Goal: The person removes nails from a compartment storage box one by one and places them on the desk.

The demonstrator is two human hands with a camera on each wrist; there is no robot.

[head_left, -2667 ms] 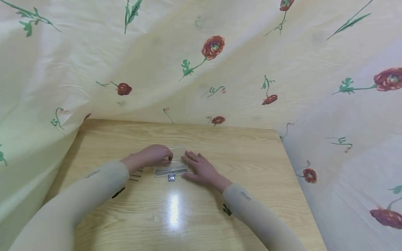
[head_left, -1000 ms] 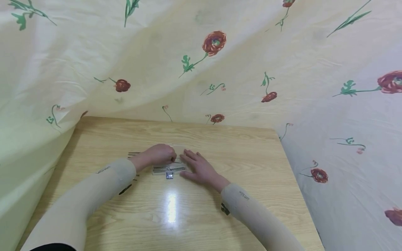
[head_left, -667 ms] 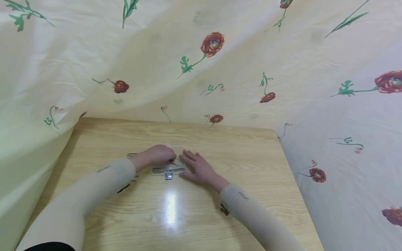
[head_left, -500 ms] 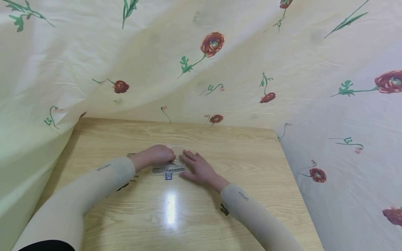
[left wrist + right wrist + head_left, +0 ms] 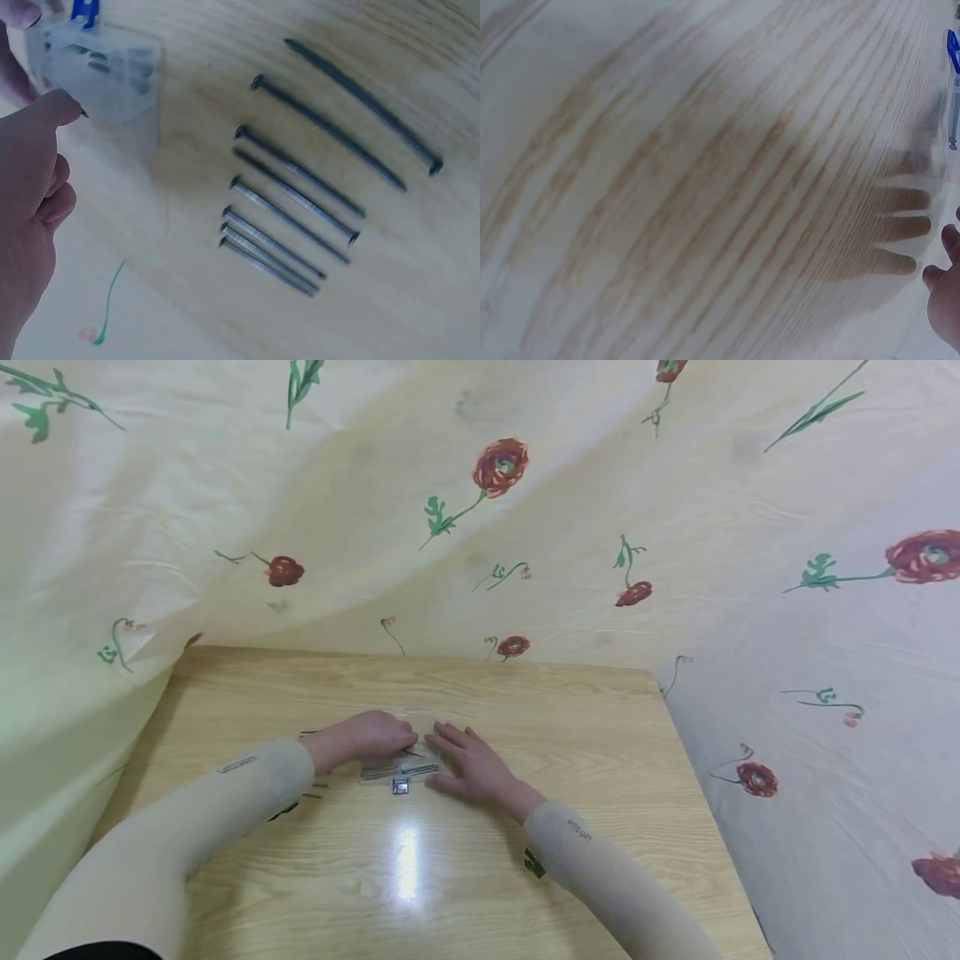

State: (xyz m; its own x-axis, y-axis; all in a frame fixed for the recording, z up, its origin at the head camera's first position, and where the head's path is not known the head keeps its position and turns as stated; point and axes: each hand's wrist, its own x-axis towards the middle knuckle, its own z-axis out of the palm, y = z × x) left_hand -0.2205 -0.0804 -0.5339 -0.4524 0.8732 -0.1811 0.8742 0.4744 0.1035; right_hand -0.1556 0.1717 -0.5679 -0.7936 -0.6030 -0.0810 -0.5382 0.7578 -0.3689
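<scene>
- Left hand (image 5: 378, 732) pinches one nail (image 5: 85, 114) at box (image 5: 120, 109).
- Right hand (image 5: 476, 766) spread, beside box.
- Some nails (image 5: 101, 60) boxed; eight loose nails (image 5: 291, 221) on desk (image 5: 600, 735), apparently left to do.

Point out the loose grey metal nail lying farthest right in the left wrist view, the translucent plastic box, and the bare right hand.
Loose grey metal nail (image 5: 365, 100): left wrist view, middle of its shank.
Translucent plastic box (image 5: 124, 106): left wrist view, its wall.
Bare right hand (image 5: 477, 764): head view, back of the hand.

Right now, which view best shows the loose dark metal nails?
Left wrist view: eight loose nails show whole. The head view shows only parts around the beige left sleeve; the right wrist view, none.
</scene>
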